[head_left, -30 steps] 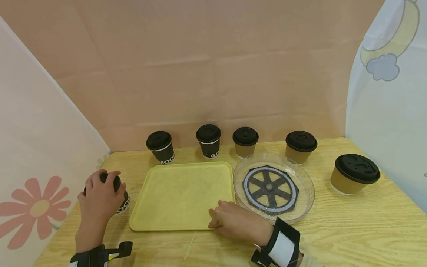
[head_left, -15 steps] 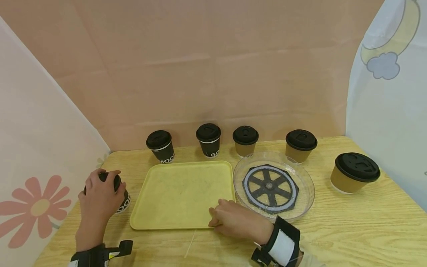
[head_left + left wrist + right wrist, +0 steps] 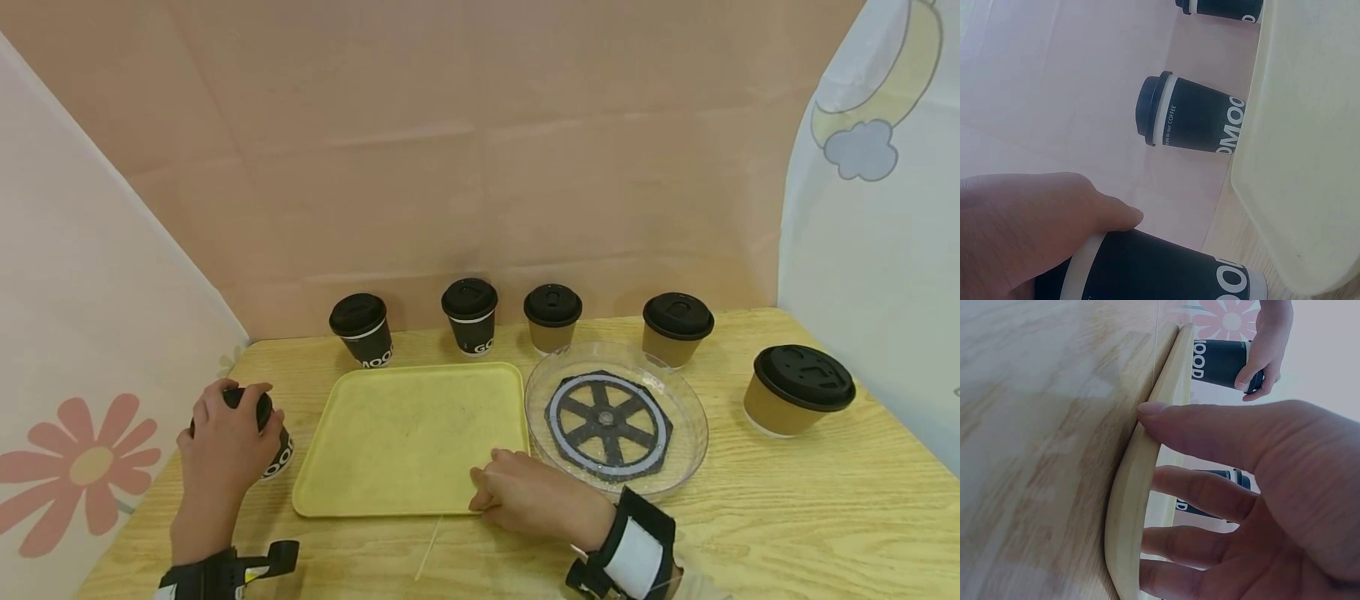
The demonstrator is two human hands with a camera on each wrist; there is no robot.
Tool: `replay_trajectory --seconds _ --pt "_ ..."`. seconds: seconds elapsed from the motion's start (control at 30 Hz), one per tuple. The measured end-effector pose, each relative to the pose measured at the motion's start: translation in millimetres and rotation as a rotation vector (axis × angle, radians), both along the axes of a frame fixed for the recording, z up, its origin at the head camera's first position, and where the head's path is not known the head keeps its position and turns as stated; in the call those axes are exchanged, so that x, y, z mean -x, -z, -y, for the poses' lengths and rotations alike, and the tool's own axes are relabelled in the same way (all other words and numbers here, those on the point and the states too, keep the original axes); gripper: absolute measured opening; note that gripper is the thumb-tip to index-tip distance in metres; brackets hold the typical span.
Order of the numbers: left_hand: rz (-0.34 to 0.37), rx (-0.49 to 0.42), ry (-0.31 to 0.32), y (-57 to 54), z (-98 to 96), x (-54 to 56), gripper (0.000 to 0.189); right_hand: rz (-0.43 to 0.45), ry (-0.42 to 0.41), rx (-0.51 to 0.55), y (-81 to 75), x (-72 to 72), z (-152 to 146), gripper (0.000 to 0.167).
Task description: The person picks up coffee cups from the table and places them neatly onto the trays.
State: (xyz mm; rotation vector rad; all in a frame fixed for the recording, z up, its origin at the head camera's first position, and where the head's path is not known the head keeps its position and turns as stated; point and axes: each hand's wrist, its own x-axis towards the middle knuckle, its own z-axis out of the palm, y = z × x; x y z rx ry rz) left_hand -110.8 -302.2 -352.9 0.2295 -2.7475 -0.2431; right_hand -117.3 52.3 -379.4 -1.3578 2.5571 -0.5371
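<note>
My left hand [image 3: 230,437] grips a black lidded paper coffee cup [image 3: 281,457] from above, at the table's left side. In the left wrist view my thumb lies along the upper part of that cup [image 3: 1154,269], which stands close to the tray. My right hand [image 3: 536,496] holds the near right corner of a shallow yellow tray [image 3: 405,437]. Seen from the right wrist, the thumb presses the outside of the tray's rim [image 3: 1124,506] while the other fingers reach over its inner side. The tray lies flat with nothing on it.
Two black lidded cups, one left [image 3: 365,332] and one right [image 3: 470,317], stand behind the tray. Three brown lidded cups, [image 3: 551,333] among them, stand farther right. A clear round dish [image 3: 693,417] with a dark spoked disc [image 3: 606,418] adjoins the tray. Fabric walls enclose the table.
</note>
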Motion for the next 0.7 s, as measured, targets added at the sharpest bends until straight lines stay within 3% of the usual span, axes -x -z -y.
replay_trajectory --seconds 0.7 --pt "0.014 -0.001 0.01 -0.9 1.7 -0.1 0.039 -0.002 0.0 0.021 1.0 0.2 -0.1 0.017"
